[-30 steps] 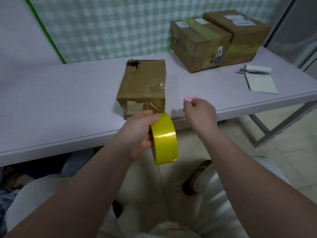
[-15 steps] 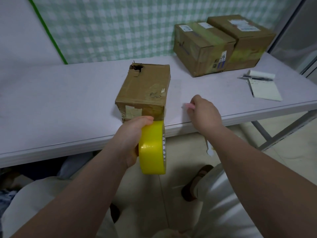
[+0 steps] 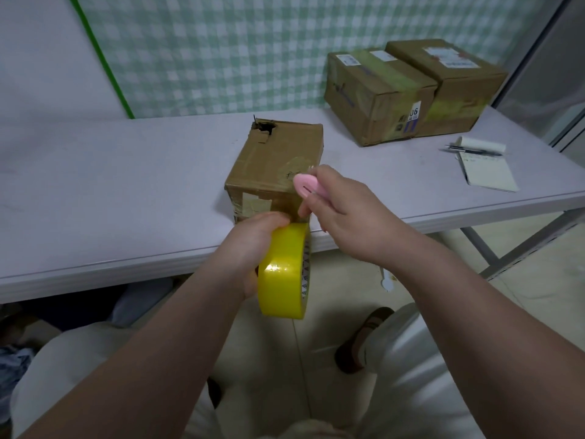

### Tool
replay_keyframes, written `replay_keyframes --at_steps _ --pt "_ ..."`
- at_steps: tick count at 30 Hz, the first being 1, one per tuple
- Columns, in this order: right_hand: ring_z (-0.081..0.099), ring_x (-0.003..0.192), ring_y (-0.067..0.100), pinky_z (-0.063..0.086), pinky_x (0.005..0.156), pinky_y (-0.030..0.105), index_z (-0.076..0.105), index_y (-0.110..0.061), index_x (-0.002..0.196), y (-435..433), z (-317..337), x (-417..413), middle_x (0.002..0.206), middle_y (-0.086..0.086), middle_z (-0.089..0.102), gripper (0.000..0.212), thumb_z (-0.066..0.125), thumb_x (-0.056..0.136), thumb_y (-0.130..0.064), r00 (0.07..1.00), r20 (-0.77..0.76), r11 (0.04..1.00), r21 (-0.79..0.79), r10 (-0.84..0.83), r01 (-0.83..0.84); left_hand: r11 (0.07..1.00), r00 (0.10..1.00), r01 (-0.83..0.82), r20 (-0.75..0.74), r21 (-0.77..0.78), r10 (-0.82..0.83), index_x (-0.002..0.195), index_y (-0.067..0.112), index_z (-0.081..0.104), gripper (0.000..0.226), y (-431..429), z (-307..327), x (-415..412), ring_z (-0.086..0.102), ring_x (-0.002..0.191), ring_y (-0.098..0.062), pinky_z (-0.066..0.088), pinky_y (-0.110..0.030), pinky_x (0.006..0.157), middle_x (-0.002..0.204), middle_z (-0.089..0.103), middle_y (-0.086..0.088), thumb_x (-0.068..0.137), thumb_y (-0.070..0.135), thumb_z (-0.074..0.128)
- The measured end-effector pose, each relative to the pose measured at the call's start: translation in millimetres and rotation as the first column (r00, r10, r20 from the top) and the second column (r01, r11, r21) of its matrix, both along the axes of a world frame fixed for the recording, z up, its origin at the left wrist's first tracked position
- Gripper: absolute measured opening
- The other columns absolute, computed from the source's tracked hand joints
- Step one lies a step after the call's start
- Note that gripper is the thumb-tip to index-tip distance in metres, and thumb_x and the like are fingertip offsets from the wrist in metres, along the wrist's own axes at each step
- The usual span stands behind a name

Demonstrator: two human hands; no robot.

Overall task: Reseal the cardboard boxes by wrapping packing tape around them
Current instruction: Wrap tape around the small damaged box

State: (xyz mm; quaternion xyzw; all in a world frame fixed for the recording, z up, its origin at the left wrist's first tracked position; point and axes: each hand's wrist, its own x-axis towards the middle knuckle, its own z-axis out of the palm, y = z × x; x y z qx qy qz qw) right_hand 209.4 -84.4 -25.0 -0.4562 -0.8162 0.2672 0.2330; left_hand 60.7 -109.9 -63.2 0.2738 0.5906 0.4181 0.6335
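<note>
Tape roll (image 3: 283,270): yellow, held on edge just off the worktop's near rim, at six o'clock from the near box.
Left hand (image 3: 253,245): fingers curled round the roll, thumb over its top.
Right hand (image 3: 342,213): at one o'clock from the roll. Its fingers pinch a pink cutter (image 3: 308,186), and one fingertip points down at the roll's top. I cannot tell whether it touches a loose tape end.
Near box (image 3: 278,163): on the worktop close to the near edge, with a torn hole at its far left corner and old pale tape scraps on its front. No yellow tape shows on it.
Worktop (image 3: 126,201): pale surface, carrying all three boxes.
Notepad (image 3: 487,167): at three o'clock from the near box, well apart, with a pen (image 3: 471,150) lying across its far end.
Far boxes (image 3: 376,93): two side by side, touching, at two o'clock from the near box. Both wear yellowish bands of tape.
Progress: the far pair look resealed. The near box seems unstarted, so tape must be pulled free, stuck down, wrapped round and cut.
</note>
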Motion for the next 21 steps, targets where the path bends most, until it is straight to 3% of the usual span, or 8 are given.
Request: replay_keyframes --at_steps 5,9,12,17,21 --pt "0.055 0.085 0.012 0.035 0.06 0.016 0.056 -0.012 0.11 7.4 -0.4 -12.5 0.099 -0.005 0.062 0.021 0.042 0.102 -0.025 0.995 0.091 0.997 0.079 -0.032 0.025 0.999 0.999 0.031 -0.038 0.027 -0.03 0.103 0.022 0.065 0.017 -3.1 5.8 -3.6 0.062 0.102 -0.04 0.046 -0.058 0.094 0.112 0.063 -0.019 0.087 0.024 0.061" --pt "0.058 0.085 0.019 0.041 0.069 0.031 0.057 -0.008 0.1 12.8 3.8 -15.3 0.092 0.004 0.065 0.021 0.045 0.101 -0.025 0.99 0.141 0.996 0.089 -0.028 0.015 0.999 0.999 0.027 -0.042 0.045 -0.025 0.109 0.019 0.064 0.022 -4.0 8.1 -6.4 0.062 0.103 -0.04 0.047 -0.057 0.093 0.112 0.063 -0.019 0.088 0.022 0.06" --pt "0.058 0.085 0.021 0.043 0.073 0.032 0.059 -0.006 0.099 10.9 10.1 -13.4 0.089 0.005 0.065 0.026 0.047 0.1 -0.029 0.984 0.18 0.995 0.096 -0.004 -0.013 0.999 0.998 0.041 -0.042 0.034 -0.04 0.109 0.018 0.062 0.02 -5.7 7.4 -6.0 0.062 0.099 -0.039 0.049 -0.055 0.091 0.109 0.063 -0.019 0.089 0.022 0.059" --pt "0.058 0.088 0.026 0.048 0.073 0.037 0.059 -0.01 0.101 3.6 18.6 -15.9 0.092 0.006 0.062 0.025 0.044 0.1 -0.031 0.91 0.415 0.993 0.099 0.015 -0.062 0.999 0.999 0.024 -0.03 0.043 -0.022 0.097 0.021 0.066 0.01 -8.1 3.6 -6.4 0.062 0.103 -0.041 0.046 -0.06 0.093 0.11 0.064 -0.02 0.088 0.021 0.061" --pt "0.044 0.081 0.021 0.033 0.065 0.03 0.055 -0.017 0.103 -0.8 23.8 -25.3 0.087 -0.001 0.044 0.021 0.04 0.102 -0.032 0.833 0.552 0.991 0.126 -0.027 -0.052 0.998 0.999 0.025 -0.049 0.049 -0.023 0.093 0.025 0.066 0.007 -7.8 3.8 -6.9 0.061 0.103 -0.041 0.046 -0.061 0.093 0.11 0.064 -0.018 0.088 0.023 0.061"
